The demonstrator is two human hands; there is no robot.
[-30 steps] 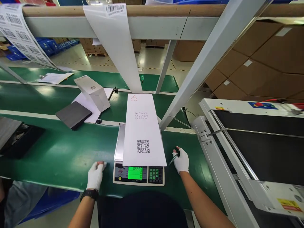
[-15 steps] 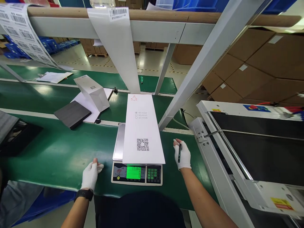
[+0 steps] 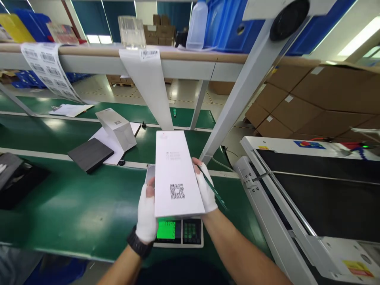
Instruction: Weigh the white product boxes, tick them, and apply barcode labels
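A long white box (image 3: pixel 173 170) with a QR code on top is gripped at its two long sides by both my gloved hands. My left hand (image 3: pixel 147 211) clasps its left edge. My right hand (image 3: pixel 205 188) clasps its right edge and also has a dark pen (image 3: pixel 214 192) tucked between its fingers. The box is over the digital scale (image 3: pixel 178 231), whose green display is lit; I cannot tell whether the box still touches the pan.
A white box (image 3: pixel 115 127) leans on paper beside a dark flat slab (image 3: pixel 90 153) on the green belt (image 3: pixel 74 206). A black tray (image 3: pixel 14 180) sits at the left. A white machine with a black bed (image 3: pixel 311 186) stands right. A slanted frame post (image 3: pixel 237 99) rises behind.
Both hands came in from the belt on either side of the scale and took hold of the white box's long edges. The camera tilted upward.
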